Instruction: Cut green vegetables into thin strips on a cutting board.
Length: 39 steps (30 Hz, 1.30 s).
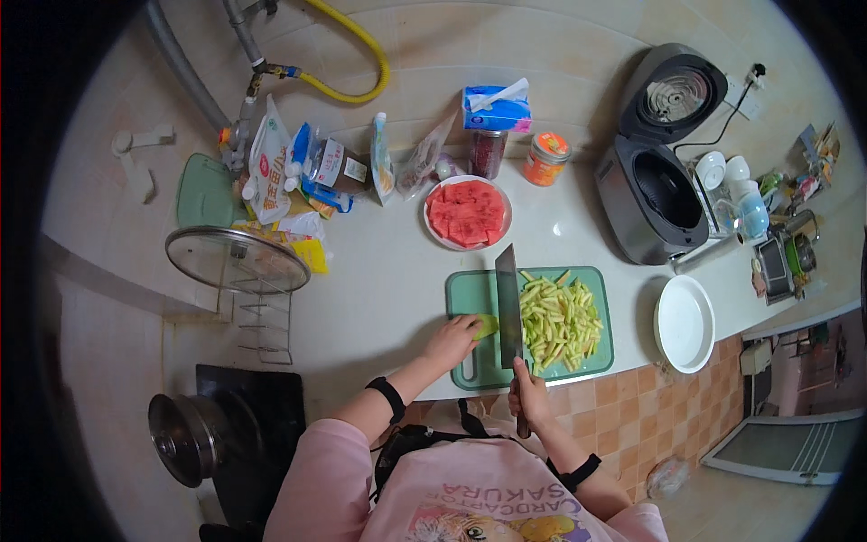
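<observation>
A green cutting board (484, 291) lies on the white counter before me. My right hand (530, 398) grips the handle of a cleaver (509, 308), whose broad blade stands upright across the board. Left of the blade, my left hand (455, 342) holds a pale green vegetable piece (485, 326) against the board, its fingertips bent over it. A pile of cut green vegetable strips (559, 322) covers the board's right part. Whether the blade touches the held piece I cannot tell.
A plate of watermelon slices (467, 213) sits behind the board. To the right are a white bowl (684, 324) and an open rice cooker (653, 196). A glass lid (237, 261) in a wire rack and several food bags (269, 166) stand at left.
</observation>
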Available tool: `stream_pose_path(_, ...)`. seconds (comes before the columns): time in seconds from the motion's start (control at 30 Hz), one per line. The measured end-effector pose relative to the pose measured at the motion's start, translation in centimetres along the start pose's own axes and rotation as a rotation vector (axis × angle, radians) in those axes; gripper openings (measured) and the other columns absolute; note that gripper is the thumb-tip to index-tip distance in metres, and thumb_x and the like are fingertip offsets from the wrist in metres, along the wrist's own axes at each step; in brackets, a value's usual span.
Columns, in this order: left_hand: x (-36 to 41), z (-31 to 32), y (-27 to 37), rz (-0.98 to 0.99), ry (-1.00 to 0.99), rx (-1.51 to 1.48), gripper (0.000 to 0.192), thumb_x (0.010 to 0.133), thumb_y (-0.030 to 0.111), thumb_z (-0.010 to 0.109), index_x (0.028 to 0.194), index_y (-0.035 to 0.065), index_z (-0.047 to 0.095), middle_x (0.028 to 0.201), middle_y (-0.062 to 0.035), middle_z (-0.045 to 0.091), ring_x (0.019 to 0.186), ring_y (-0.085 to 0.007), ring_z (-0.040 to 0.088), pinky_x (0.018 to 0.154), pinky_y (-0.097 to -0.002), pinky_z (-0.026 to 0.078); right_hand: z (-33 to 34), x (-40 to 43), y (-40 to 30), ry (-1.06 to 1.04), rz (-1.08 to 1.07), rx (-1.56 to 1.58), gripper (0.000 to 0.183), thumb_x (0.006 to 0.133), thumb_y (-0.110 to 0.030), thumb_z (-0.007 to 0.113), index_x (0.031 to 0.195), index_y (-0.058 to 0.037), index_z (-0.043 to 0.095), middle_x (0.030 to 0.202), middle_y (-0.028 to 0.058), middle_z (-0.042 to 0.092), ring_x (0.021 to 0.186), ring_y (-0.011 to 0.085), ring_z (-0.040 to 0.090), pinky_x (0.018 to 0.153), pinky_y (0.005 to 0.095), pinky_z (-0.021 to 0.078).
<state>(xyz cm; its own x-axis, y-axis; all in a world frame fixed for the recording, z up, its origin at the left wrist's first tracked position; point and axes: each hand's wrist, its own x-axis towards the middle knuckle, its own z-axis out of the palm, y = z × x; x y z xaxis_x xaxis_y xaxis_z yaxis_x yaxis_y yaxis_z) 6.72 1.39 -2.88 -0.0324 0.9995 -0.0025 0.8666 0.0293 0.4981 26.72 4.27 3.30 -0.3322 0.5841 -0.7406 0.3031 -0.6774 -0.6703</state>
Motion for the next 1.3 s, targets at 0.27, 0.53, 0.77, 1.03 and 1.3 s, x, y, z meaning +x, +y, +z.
stream_pose_path(0.27, 0.0, 1.3, -0.3, 0.010, 0.011, 0.050, 0.039, 0.079, 0.014, 0.059, 0.116, 0.0032, 0.053, 0.115, -0.0107, 0.051, 0.108, -0.0270, 0.049, 0.090, -0.0371, 0.043, -0.2, 0.3, -0.1, -0.026, 0.045, -0.045, 0.056, 0.084, -0.060, 0.046, 0.059, -0.0107, 0.039, 0.045, -0.0011, 0.033, 0.034, 0.0108, 0.032, 0.034, 0.0247, 0.0275)
stream_pose_path(0.53, 0.3, 2.1, -0.8, 0.072, 0.053, 0.075, 0.037, 0.078, 0.013, 0.059, 0.113, 0.0015, 0.055, 0.113, -0.0113, 0.052, 0.105, -0.0268, 0.050, 0.089, -0.0351, 0.043, -0.1, 2.9, -0.5, -0.076, 0.033, -0.002, 0.058, 0.081, -0.063, 0.047, 0.059, -0.0102, 0.040, 0.045, -0.0008, 0.034, 0.035, 0.0113, 0.035, 0.035, 0.0252, 0.0307)
stream_pose_path(0.77, 0.3, 1.2, -0.1, -0.006, 0.016, 0.043, 0.033, 0.079, 0.013, 0.057, 0.110, 0.0009, 0.055, 0.114, -0.0116, 0.051, 0.106, -0.0274, 0.050, 0.090, -0.0373, 0.044, -0.2, 2.0, -0.9, -0.024, -0.010, -0.091, 0.058, 0.083, -0.061, 0.048, 0.056, -0.0109, 0.038, 0.044, -0.0010, 0.033, 0.034, 0.0111, 0.034, 0.034, 0.0255, 0.0306)
stream_pose_path(1.03, -0.7, 1.7, -0.8, 0.082, 0.027, 0.018, 0.034, 0.078, 0.011, 0.058, 0.110, 0.0017, 0.055, 0.114, -0.0115, 0.051, 0.108, -0.0281, 0.049, 0.089, -0.0372, 0.044, -0.5, 0.2, -0.5, -0.017, -0.019, -0.088, 0.055, 0.083, -0.058, 0.050, 0.060, -0.0087, 0.041, 0.044, -0.0009, 0.035, 0.033, 0.0107, 0.033, 0.033, 0.0252, 0.0284)
stream_pose_path(1.3, -0.5, 2.4, -0.5, 0.060, 0.089, 0.041, 0.029, 0.073, 0.005, 0.056, 0.102, 0.0002, 0.060, 0.107, -0.0119, 0.052, 0.103, -0.0286, 0.051, 0.087, -0.0375, 0.045, 0.7, 0.3, -0.3, -0.007, 0.002, -0.167, 0.054, 0.084, -0.058, 0.050, 0.061, -0.0095, 0.041, 0.046, -0.0015, 0.035, 0.034, 0.0099, 0.033, 0.034, 0.0242, 0.0287)
